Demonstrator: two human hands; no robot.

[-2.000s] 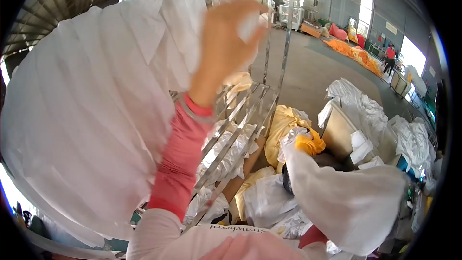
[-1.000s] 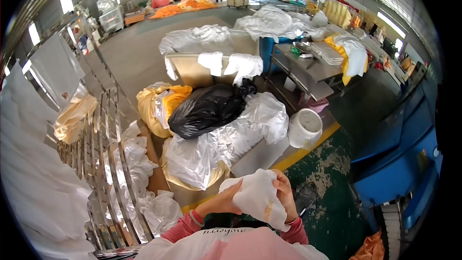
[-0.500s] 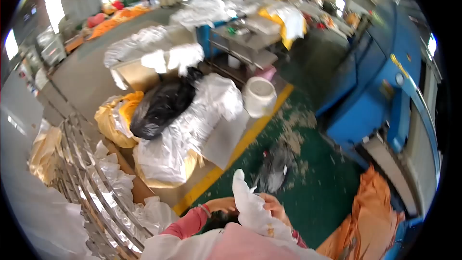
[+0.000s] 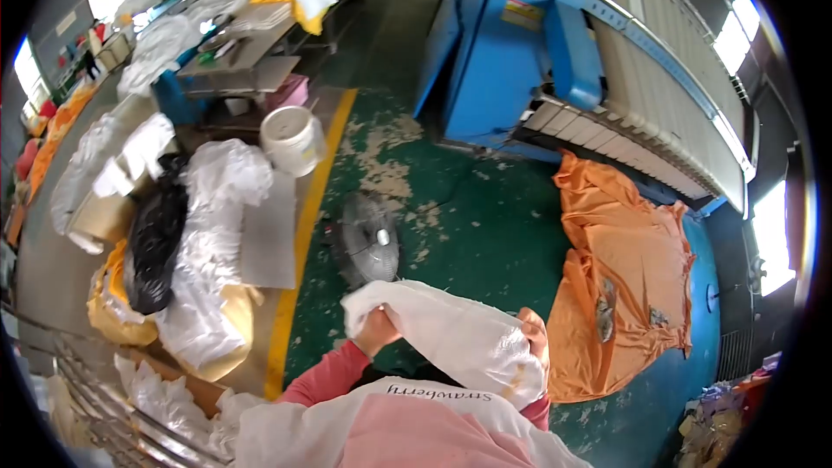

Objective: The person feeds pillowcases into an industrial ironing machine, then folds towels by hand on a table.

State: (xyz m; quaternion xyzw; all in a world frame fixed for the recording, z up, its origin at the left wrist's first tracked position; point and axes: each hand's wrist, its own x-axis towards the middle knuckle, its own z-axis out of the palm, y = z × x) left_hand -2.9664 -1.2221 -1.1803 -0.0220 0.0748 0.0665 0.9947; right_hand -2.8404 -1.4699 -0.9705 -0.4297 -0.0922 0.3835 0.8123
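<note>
A white cloth [image 4: 455, 329] with small yellowish marks near its right end stretches between my two hands in front of my body. My left hand [image 4: 377, 332] is closed on its left end, with the fingers partly covered by the fabric. At the opposite end, my right hand [image 4: 535, 334] grips the upper edge, its fingers curled over the cloth. Just beyond the cloth a grey floor fan [image 4: 368, 238] stands on the green floor.
To the right, orange fabric [image 4: 620, 269] lies before a large blue machine [image 4: 511, 61]. On the left are a white bucket [image 4: 293, 140], a black plastic bag [image 4: 156, 243], white sheeting [image 4: 212, 234] and a metal rack [image 4: 104, 403]. A yellow line [image 4: 310, 243] crosses the floor.
My view has turned right, bringing more of the blue machine and orange fabric into sight. The cloth was bunched and upright; now it is spread sideways, with my hands farther apart.
</note>
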